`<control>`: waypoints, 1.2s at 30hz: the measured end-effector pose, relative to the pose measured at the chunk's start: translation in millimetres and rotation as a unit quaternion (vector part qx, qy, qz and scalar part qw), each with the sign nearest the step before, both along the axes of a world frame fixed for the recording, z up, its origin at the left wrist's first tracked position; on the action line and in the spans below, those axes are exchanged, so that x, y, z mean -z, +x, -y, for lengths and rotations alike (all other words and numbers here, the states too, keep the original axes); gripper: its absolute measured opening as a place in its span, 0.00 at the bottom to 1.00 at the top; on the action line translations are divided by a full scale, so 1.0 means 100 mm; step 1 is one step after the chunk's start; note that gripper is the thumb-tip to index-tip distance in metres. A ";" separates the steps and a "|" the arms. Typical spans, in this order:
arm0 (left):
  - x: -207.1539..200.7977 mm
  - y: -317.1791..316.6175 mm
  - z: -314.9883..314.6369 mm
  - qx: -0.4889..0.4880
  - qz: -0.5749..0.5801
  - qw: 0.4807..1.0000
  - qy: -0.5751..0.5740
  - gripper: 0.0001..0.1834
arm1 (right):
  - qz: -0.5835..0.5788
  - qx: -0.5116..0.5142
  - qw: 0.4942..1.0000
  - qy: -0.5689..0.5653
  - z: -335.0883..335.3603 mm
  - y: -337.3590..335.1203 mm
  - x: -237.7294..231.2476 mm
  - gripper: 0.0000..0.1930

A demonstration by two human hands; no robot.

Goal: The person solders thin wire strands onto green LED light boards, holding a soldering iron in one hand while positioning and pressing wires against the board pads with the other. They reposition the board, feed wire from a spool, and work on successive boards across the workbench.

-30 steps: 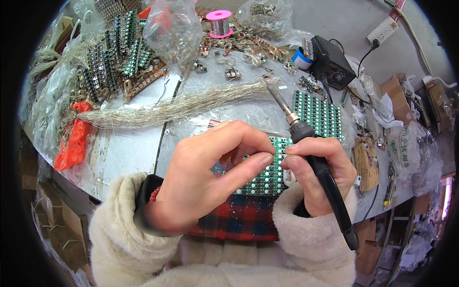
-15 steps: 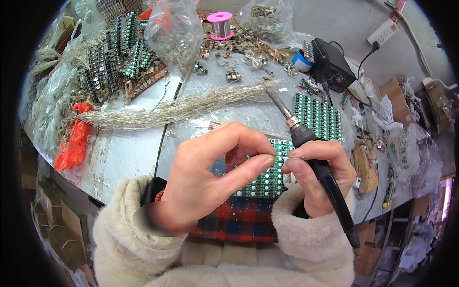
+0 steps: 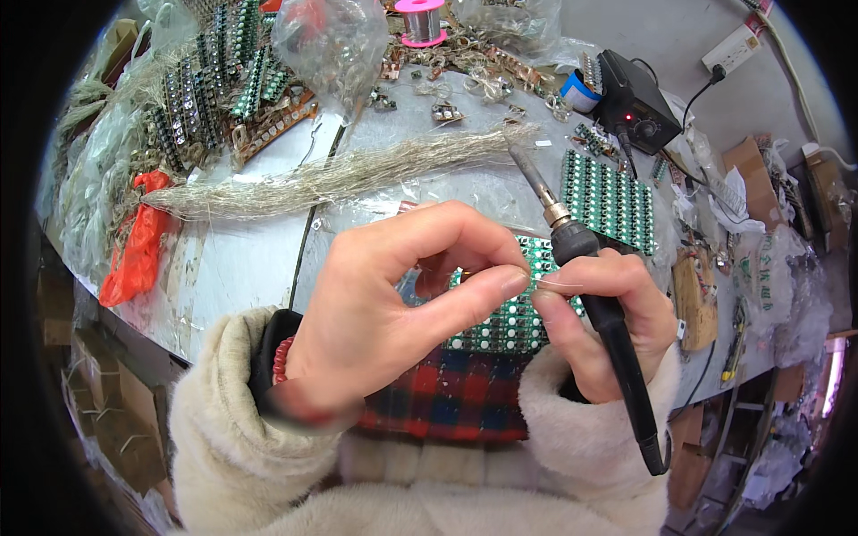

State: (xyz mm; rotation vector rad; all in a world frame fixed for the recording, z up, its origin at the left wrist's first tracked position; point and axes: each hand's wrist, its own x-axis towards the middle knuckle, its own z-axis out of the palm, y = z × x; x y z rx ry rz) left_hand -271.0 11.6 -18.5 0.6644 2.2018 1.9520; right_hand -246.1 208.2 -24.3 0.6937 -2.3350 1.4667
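Note:
My left hand [image 3: 393, 290] pinches a fine pale wire [image 3: 567, 285] between thumb and index finger. Close beside it, my right hand [image 3: 617, 313] has thumb and index finger at the same wire, whose loose end sticks out to the right. A soldering iron [image 3: 575, 241] with a black handle lies in the right hand, its metal tip pointing up and away to the far left. Below the fingers is a green circuit board panel [image 3: 509, 330] with rows of white dots, partly hidden by my hands. A long bundle of fine wires [image 3: 349, 174] stretches across the table beyond.
Another green board panel [image 3: 608, 201] lies at the right, near a black soldering station [image 3: 636, 103] with a lit red light. A pink solder spool [image 3: 420, 22] stands at the back. Board strips [image 3: 197, 103] and plastic bags [image 3: 326, 54] pile up at the far left.
The table has shifted upward in the picture as the view tilted. Both hands stay together at the wire, the right fingertips slightly lower relative to the left. The station's red light now shows.

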 end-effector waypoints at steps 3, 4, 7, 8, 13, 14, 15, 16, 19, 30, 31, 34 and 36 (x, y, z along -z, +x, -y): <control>-0.03 0.03 0.01 -0.001 -0.017 0.999 -0.037 0.06 | 0.031 -0.003 0.999 -0.033 0.01 0.01 -0.02 0.10; -0.04 0.03 0.01 -0.001 -0.036 0.998 -0.050 0.06 | 0.028 0.001 0.999 -0.038 0.02 0.01 -0.03 0.10; -0.05 0.03 0.01 -0.010 -0.059 0.996 -0.066 0.06 | 0.016 0.011 1.000 -0.004 0.02 0.03 -0.04 0.09; -0.05 0.04 0.00 -0.018 -0.046 0.997 -0.056 0.06 | 0.007 0.016 1.000 0.010 0.00 0.03 -0.04 0.09; -0.08 0.00 0.14 -0.040 -0.024 0.994 -0.103 0.05 | -0.037 0.046 0.995 0.082 -0.19 0.10 -0.04 0.12; -0.08 -0.01 0.17 -0.034 -0.023 0.991 -0.131 0.05 | -0.045 0.051 0.993 0.096 -0.24 0.11 -0.02 0.15; -0.07 -0.01 0.20 -0.026 -0.022 0.987 -0.156 0.05 | -0.052 0.058 0.991 0.113 -0.29 0.13 0.01 0.18; -0.05 0.00 0.20 -0.018 -0.007 0.983 -0.185 0.05 | -0.057 0.063 0.988 0.131 -0.34 0.15 0.05 0.21; 0.02 0.01 0.16 -0.010 -0.009 0.981 -0.194 0.04 | 0.021 0.082 0.980 0.179 -0.46 0.22 0.18 0.30; 0.12 0.01 0.03 0.042 -0.039 0.975 -0.215 0.05 | 0.041 0.036 0.981 0.186 -0.54 0.14 0.35 0.34; 0.12 0.01 0.03 0.043 -0.028 0.975 -0.215 0.05 | 0.046 0.033 0.983 0.174 -0.52 0.14 0.33 0.33; 0.13 0.02 0.02 0.045 -0.037 0.975 -0.214 0.05 | 0.034 0.021 0.991 0.124 -0.39 0.14 0.28 0.33; 0.13 0.03 0.00 0.044 -0.054 0.974 -0.216 0.05 | 0.052 0.010 0.994 0.091 -0.28 0.15 0.24 0.33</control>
